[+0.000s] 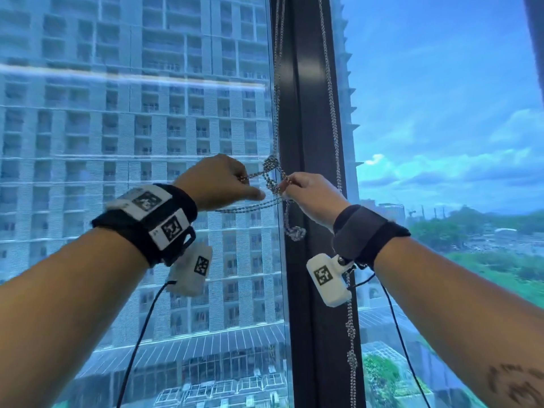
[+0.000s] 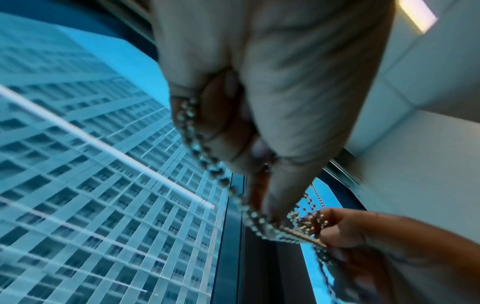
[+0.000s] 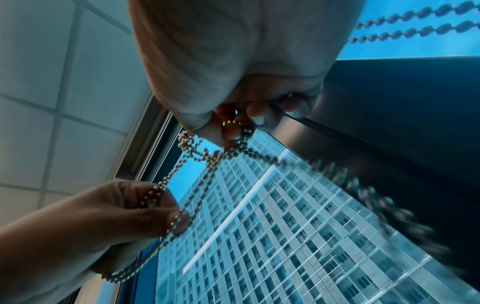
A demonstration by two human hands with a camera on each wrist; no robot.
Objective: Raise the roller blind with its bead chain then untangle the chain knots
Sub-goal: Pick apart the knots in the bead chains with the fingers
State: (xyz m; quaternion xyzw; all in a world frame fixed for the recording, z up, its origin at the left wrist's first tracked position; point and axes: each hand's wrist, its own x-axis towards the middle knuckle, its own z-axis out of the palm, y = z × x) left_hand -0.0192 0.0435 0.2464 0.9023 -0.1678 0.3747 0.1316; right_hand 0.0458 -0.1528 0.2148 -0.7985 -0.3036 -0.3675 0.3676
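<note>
The chain (image 1: pixel 275 134) hangs in front of the dark mullion (image 1: pixel 309 113) between two panes. A knot (image 1: pixel 272 172) is held up between the two hands, just left of the mullion. The left hand (image 1: pixel 219 181) is closed in a pinch: strands running leftward out of the knot are nipped between thumb and curled fingers (image 3: pixel 166 197), and a slack loop (image 1: pixel 250 206) droops under the hand. The right hand (image 1: pixel 309 195) is likewise closed, the knot's right side being gripped at the fingertips (image 3: pixel 255 115). The knot thus lies in the gap between both grips, touching the right one. Below the right hand a strand drops to a second knot (image 1: pixel 295 232), hanging free. Further chain with small knots (image 1: pixel 351 343) is seen lower, beside the mullion's right edge.
</note>
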